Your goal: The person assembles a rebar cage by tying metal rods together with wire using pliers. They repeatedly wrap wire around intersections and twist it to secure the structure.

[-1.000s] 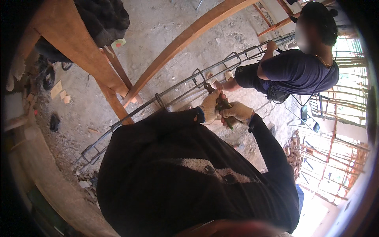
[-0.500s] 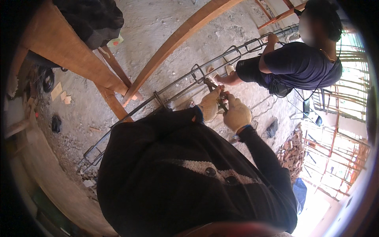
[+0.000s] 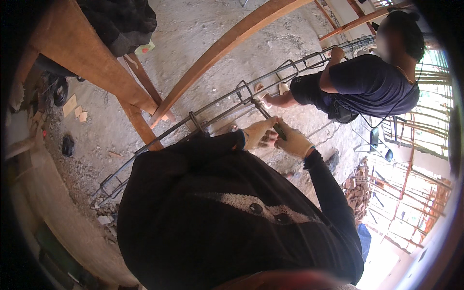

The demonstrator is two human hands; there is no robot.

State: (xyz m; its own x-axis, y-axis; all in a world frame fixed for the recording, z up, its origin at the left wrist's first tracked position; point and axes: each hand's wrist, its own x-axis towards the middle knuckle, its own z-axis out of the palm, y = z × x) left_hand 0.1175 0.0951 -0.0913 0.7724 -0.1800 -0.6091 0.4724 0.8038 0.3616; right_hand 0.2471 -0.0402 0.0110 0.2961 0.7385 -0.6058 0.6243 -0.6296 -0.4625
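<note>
Both my hands wear off-white work gloves and meet at a long, slim metal hand tool (image 3: 263, 112) with a dark green grip. Round the grip end closes my right hand (image 3: 294, 141). My left hand (image 3: 257, 135) presses against the same tool from the other side, its fingers curled and partly hidden. The tool's far tip touches or lies very near a rebar cage (image 3: 222, 115), at one of its square stirrups (image 3: 244, 91). Whether wire sits in the tip is too small to tell. The cage runs diagonally in front of me.
A co-worker (image 3: 369, 84) in dark clothes is at the cage's far right part. Wooden beams (image 3: 212, 53) cross on the left, with a dark cloth (image 3: 118, 26) over them. Stacked bricks or wood pieces (image 3: 356, 191) and a chair (image 3: 382, 140) stand right. Rubble (image 3: 104, 217) lies lower left.
My hands have drawn slightly back from the cage along the tool, so more of its shaft shows. The right hand has shifted a little to the right. The co-worker's position is nearly the same.
</note>
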